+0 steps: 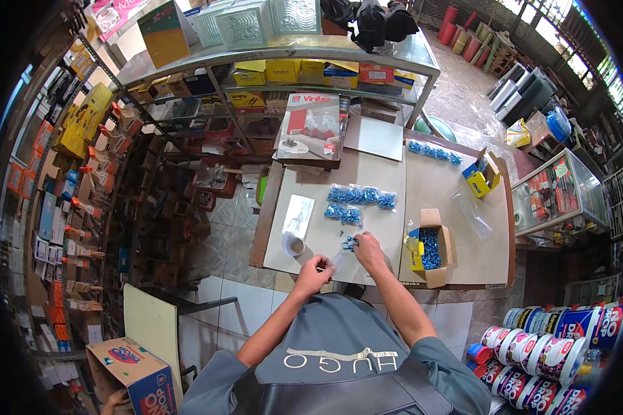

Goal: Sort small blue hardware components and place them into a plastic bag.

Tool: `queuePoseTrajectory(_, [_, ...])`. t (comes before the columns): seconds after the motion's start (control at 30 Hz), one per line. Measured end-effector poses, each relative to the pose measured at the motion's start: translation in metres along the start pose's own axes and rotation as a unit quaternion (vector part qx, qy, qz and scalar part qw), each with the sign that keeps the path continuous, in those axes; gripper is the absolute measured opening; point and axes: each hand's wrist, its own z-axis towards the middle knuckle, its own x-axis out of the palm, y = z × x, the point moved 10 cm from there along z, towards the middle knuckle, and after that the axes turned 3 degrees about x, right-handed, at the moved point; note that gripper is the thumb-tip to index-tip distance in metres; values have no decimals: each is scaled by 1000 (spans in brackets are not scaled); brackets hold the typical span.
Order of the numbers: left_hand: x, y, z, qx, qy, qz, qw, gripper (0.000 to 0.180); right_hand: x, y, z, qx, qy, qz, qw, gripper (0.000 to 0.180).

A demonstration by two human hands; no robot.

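My left hand (315, 272) is closed at the table's front edge, its fingertips pinching a clear plastic bag (340, 260). My right hand (368, 250) reaches just beyond it, fingers pressed together on a few small blue screws (349, 243). Farther off lie filled clear packs of blue screws (361, 196), with a shorter pack (342, 214) in front. To the right stands an open yellow carton (430, 249) full of loose blue screws. A roll of clear film (295, 246) sits beyond my left hand, near a white sheet (299, 213).
Another blue screw pack (435, 153) and a smaller yellow box (482, 174) lie at the far right of the table (381, 173). A stack of catalogues (311, 128) stands at the back. Paint pails (533, 353) are lower right. Another person's hand (118, 400) is beside a carton (135, 373) lower left.
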Motion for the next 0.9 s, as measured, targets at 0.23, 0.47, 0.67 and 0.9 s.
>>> queuePoseTrajectory(0.23, [-3,1,2,6,0,9,1000,18,-69,-6,-14,35,-116,107,987,22])
queuePoseTrajectory(0.47, [-5,2,0,-16,-12,-9,1000,18,-171,-130,-49,129,-316,13,940,31])
queuePoseTrajectory(0.67, [0,-1,3,-10,-5,-9,1000,19,-148,-181,-56,213,-161,-77,961,37])
queuePoseTrajectory(0.9, [8,-7,7,0,-3,-1,1000,19,-150,-185,-40,191,-120,-87,970,35])
